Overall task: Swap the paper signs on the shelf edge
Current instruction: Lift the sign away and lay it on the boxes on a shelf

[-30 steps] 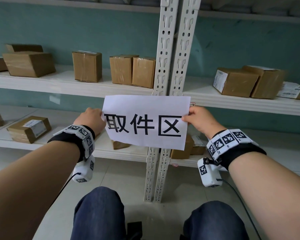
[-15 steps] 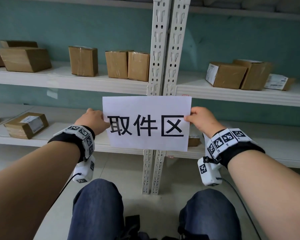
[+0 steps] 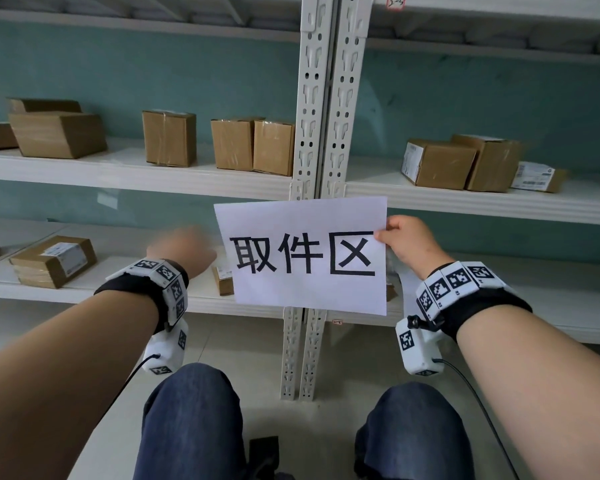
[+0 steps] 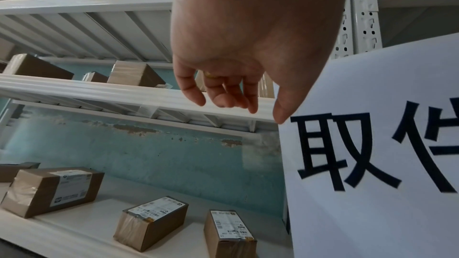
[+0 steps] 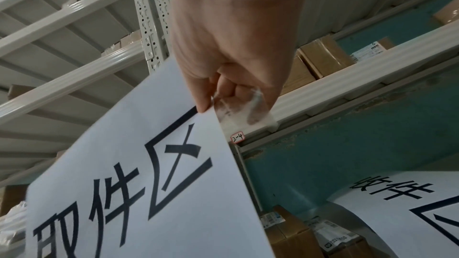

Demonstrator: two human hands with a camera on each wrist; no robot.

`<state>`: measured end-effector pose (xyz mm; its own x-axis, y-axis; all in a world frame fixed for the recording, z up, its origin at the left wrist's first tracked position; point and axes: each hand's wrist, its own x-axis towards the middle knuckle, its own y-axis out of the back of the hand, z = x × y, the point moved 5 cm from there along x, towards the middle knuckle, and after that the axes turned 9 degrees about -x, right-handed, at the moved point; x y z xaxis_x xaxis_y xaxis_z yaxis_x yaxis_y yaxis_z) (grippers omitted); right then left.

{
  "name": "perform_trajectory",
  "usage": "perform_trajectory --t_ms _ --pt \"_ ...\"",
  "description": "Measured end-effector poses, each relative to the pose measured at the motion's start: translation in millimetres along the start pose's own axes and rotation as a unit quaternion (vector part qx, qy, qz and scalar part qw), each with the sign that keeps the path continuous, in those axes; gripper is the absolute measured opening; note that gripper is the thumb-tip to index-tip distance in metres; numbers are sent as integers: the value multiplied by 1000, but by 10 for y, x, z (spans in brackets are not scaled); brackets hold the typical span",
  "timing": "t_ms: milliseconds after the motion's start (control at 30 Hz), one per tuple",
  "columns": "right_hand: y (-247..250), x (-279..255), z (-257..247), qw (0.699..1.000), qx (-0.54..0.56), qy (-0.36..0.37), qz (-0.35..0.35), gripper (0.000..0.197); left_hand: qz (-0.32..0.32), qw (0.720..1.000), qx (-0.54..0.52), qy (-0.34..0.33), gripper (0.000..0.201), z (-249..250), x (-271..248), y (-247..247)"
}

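A white paper sign (image 3: 302, 254) with three large black characters hangs in front of the shelf posts. My right hand (image 3: 383, 233) pinches its right edge between thumb and fingers (image 5: 206, 103). A strip of clear tape (image 5: 246, 111) sticks out beside those fingers. My left hand (image 3: 184, 251) is blurred and sits apart from the sign's left edge. In the left wrist view its fingers (image 4: 223, 95) hang loosely curled and hold nothing, next to the sign (image 4: 372, 154). A second paper sign (image 5: 410, 213) curls at the lower right of the right wrist view.
Two perforated white uprights (image 3: 326, 116) run behind the sign. The white middle shelf (image 3: 465, 202) carries several cardboard boxes (image 3: 168, 138), and the lower shelf (image 3: 84, 292) holds labelled boxes (image 3: 52, 261). My knees in jeans (image 3: 191, 420) are below, over a pale floor.
My left hand has let go of the sign's left edge and moved off to the left. The right hand still holds the sign in about the same place.
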<state>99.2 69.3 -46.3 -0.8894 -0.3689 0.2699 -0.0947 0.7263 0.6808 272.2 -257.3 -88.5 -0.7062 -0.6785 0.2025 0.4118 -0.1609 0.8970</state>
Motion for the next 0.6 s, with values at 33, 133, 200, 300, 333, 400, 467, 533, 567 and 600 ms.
perform_trajectory --t_ms 33,133,200,300,333,400,467,533,567,600 --pt "5 2 5 1000 3 -3 0 15 -7 1000 6 -4 25 10 -5 -6" --pt "6 3 26 1000 12 -12 -8 10 -42 998 32 -23 31 41 3 -39" --pt "8 7 47 999 22 -23 -10 11 -74 996 32 -33 43 61 9 -63" --pt "14 -6 93 998 44 -45 -15 14 -111 993 28 -21 59 73 -18 -86" --pt "24 -12 110 997 52 -51 -15 14 -115 993 30 -15 64 74 -27 -93" --pt "70 -38 124 996 68 -59 -12 12 -114 993 26 10 74 89 -58 -97" --pt "139 -62 139 994 92 -67 1 14 -141 989 2 38 87 129 -92 -132" --pt "238 -91 152 990 117 -76 18 18 -193 978 -40 61 93 244 -167 -152" --pt "290 -88 174 988 128 -83 26 17 -225 970 -66 69 94 325 -215 -154" --pt "345 -87 199 986 139 -92 32 15 -257 959 -94 71 94 428 -276 -146"
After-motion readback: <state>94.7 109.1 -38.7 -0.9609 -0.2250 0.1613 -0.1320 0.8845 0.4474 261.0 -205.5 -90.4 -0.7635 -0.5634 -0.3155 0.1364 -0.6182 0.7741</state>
